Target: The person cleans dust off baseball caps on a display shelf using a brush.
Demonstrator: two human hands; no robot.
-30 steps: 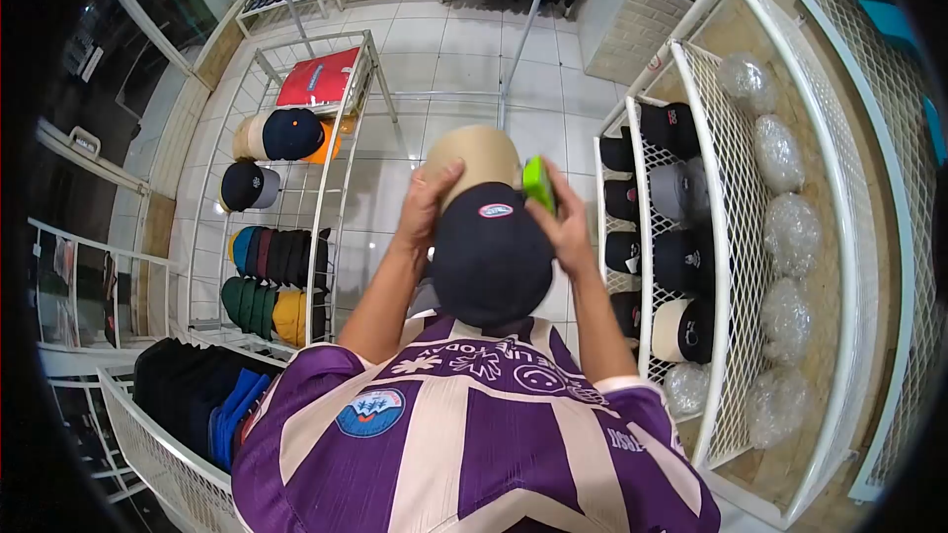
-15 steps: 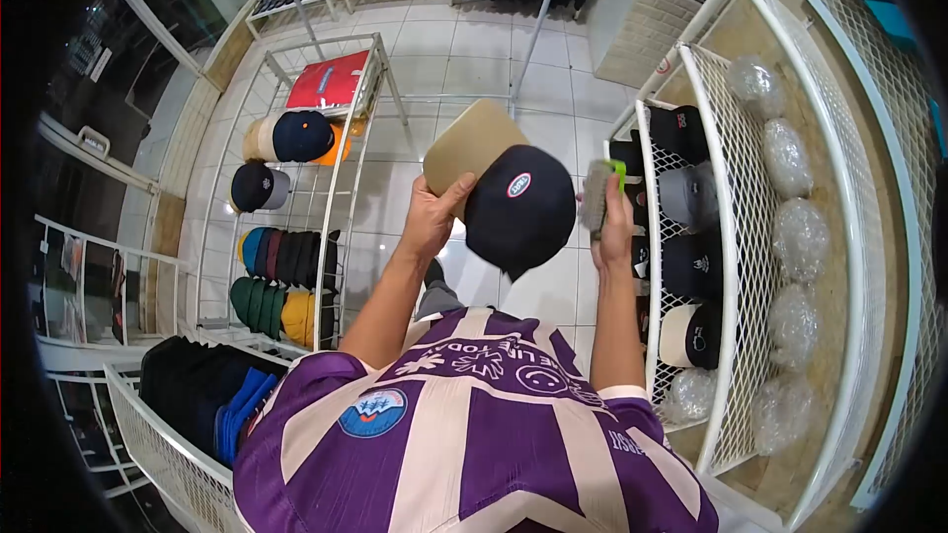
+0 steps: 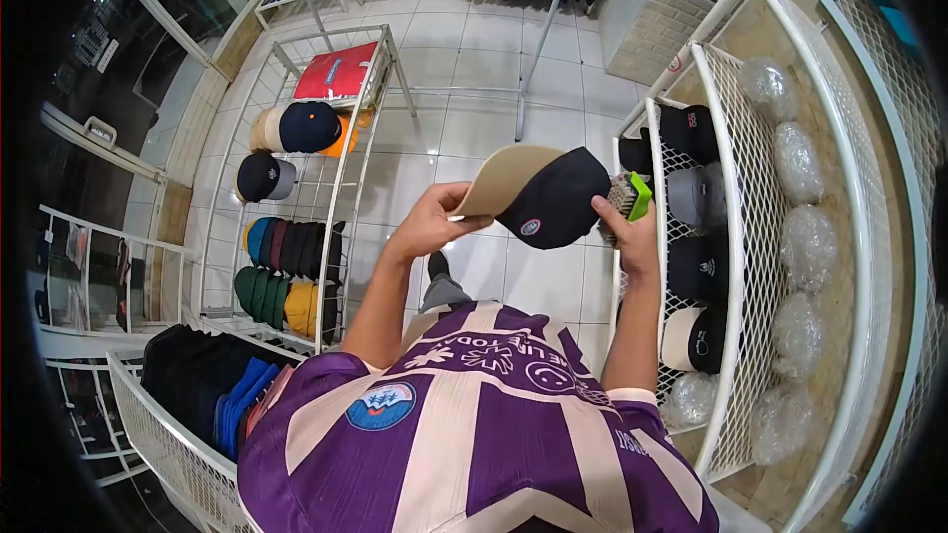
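Note:
A cap with a dark crown and a tan brim (image 3: 556, 199) hangs tilted in front of me, its small oval patch facing down toward my body. My left hand (image 3: 434, 220) pinches the edge of the brim between thumb and fingers. In my right hand (image 3: 628, 230) is a bristle brush with a green back (image 3: 640, 194), its bristles turned toward the cap. The thumb of that hand is at the right side of the dark crown, and its other fingers are partly hidden.
On the left, a white wire rack (image 3: 341, 286) holds several caps and a red packet (image 3: 336, 70). White mesh shelves (image 3: 729, 336) at the right carry caps and plastic-wrapped bundles (image 3: 797, 163). A basket of folded clothes (image 3: 188, 449) stands at lower left.
The cap has turned and tilted, with its patch now lower. My right hand has moved toward it, bringing the brush beside the crown. My left hand still grips the brim.

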